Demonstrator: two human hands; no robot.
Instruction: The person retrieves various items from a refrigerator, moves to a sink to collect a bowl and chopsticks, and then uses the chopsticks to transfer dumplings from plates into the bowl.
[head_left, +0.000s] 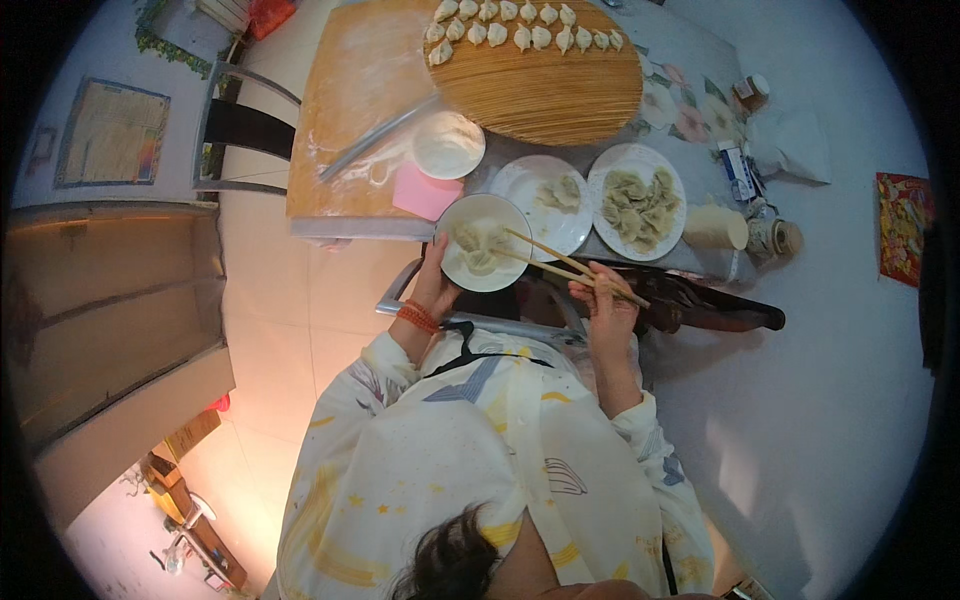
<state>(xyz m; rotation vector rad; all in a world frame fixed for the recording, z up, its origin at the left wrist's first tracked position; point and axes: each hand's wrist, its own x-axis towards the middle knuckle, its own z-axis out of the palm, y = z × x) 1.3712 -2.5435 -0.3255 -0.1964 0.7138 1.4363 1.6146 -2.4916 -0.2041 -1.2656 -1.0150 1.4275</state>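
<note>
My left hand (437, 279) holds a white bowl (491, 279) by its left side, just off the table's near edge. Several cooked dumplings (477, 244) lie in the bowl. In my right hand (606, 304) is a pair of wooden chopsticks (559, 264), their tips slightly parted over the bowl's right side. Beyond the bowl, a white plate (517, 180) carries a few cooked dumplings (559, 193), and a second white plate (679, 169) to its right is heaped with more (637, 206). Uncooked dumplings (521, 37) stand in rows on a round slatted tray (540, 97) farther back.
A floured wooden board (360, 90) at the left bears a metal rolling pin (379, 137). Near it are a bowl with flour (448, 146) and a pink scraper (425, 193). A paper roll (716, 227) and jars (772, 238) stand at right. A metal-framed chair (517, 328) is before me.
</note>
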